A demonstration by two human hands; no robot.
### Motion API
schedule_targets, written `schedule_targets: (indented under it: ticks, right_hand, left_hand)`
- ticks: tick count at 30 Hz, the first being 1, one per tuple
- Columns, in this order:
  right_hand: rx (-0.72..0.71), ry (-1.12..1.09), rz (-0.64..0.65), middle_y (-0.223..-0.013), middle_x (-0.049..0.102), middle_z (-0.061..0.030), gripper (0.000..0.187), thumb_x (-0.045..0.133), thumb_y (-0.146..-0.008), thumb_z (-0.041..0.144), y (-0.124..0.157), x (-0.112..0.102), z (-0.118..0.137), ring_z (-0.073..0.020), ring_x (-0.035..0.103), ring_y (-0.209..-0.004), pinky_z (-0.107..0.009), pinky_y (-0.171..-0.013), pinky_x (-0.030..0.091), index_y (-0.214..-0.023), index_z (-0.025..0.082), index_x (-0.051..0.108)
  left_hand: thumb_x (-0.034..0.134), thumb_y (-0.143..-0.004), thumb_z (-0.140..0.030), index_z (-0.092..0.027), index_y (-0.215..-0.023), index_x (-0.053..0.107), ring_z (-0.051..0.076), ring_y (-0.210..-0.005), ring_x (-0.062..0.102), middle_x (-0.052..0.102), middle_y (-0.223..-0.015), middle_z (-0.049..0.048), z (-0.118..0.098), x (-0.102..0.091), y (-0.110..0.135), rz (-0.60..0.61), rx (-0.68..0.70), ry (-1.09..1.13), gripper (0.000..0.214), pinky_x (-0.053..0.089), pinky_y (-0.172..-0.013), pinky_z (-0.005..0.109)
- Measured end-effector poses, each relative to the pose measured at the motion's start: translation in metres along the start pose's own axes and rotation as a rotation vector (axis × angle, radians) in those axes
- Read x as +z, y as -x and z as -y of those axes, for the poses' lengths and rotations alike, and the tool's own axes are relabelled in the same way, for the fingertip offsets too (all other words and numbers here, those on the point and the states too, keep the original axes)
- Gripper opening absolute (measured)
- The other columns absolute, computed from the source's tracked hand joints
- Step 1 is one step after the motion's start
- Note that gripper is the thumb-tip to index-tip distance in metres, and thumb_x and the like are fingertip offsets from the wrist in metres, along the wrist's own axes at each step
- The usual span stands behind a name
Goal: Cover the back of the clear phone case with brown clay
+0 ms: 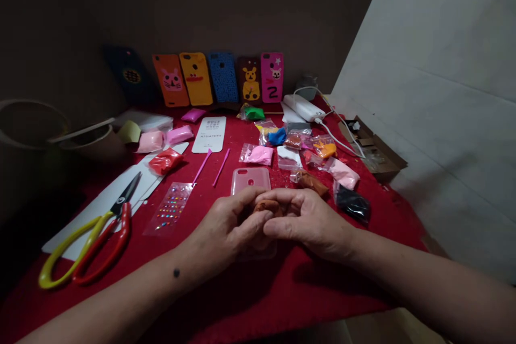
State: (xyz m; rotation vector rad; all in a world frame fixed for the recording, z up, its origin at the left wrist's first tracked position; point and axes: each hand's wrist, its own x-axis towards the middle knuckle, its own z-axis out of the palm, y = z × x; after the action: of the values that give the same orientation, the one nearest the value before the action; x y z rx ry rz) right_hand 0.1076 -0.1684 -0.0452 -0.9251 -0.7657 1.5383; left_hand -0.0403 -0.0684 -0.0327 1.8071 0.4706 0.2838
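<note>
Both my hands meet at the middle of the red cloth [258, 290]. My left hand [226, 228] and my right hand [310, 220] are closed together around a lump of brown clay [266, 206], pinched between the fingertips. Under and just behind the hands lies a clear phone case [250, 178], partly hidden by them.
Scissors [94, 236] with yellow and red handles lie at the left, beside a sticker sheet of gems [169, 207]. Several bags of coloured clay [318, 158] are spread behind and right. Decorated phone cases [226, 78] lean on the back wall. A white charger [304, 108] and a cardboard box [374, 150] are at right.
</note>
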Motion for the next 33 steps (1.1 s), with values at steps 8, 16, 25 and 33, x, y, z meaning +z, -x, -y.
schedule_targets:
  ticks: [8, 16, 25, 33]
  right_hand:
    - [0.003, 0.044, -0.045, -0.078, 0.073, -0.0028, 0.023, 0.078, -0.072, 0.027, -0.001, -0.001, 0.004, -0.015, 0.07, -0.062, -0.029, -0.061, 0.056, -0.09, 0.017, 0.069]
    - [-0.05, -0.066, -0.067, -0.079, 0.076, -0.0042, 0.01, 0.071, -0.08, 0.018, 0.0, -0.002, 0.007, -0.01, 0.069, -0.064, -0.02, -0.062, 0.054, -0.09, 0.017, 0.072]
    - [-0.074, -0.219, 0.029, -0.1, 0.073, -0.0013, 0.057, 0.064, -0.088, 0.023, 0.004, 0.001, 0.003, -0.0136, 0.071, -0.086, -0.03, -0.079, 0.056, -0.14, 0.029, 0.042]
    - [0.031, -0.407, 0.044, -0.099, 0.071, -0.0073, 0.047, 0.056, -0.091, 0.034, 0.001, 0.003, 0.014, -0.0229, 0.069, -0.093, -0.047, -0.087, 0.053, -0.135, 0.023, 0.046]
  left_hand:
    - [0.08, -0.071, -0.021, -0.037, -0.136, 0.046, 0.016, -0.091, 0.062, 0.062, -0.108, 0.0022, -0.003, -0.007, 0.004, 0.32, -0.044, 0.396, 0.076, 0.051, -0.075, 0.024]
    - [0.074, -0.078, -0.02, -0.032, -0.134, 0.046, 0.017, -0.087, 0.064, 0.062, -0.109, 0.0066, -0.007, -0.005, 0.003, 0.188, -0.105, 0.419, 0.063, 0.054, -0.07, 0.026]
    - [0.066, -0.084, -0.023, -0.024, -0.149, 0.029, 0.019, -0.098, 0.066, 0.065, -0.117, 0.0093, 0.003, -0.008, -0.001, 0.0, 0.123, 0.181, 0.074, 0.053, -0.083, 0.032]
    - [0.055, -0.092, -0.019, -0.018, -0.109, 0.066, 0.013, -0.094, 0.068, 0.073, -0.105, 0.003, 0.003, 0.0, 0.006, -0.27, 0.374, -0.232, 0.02, 0.051, -0.084, 0.022]
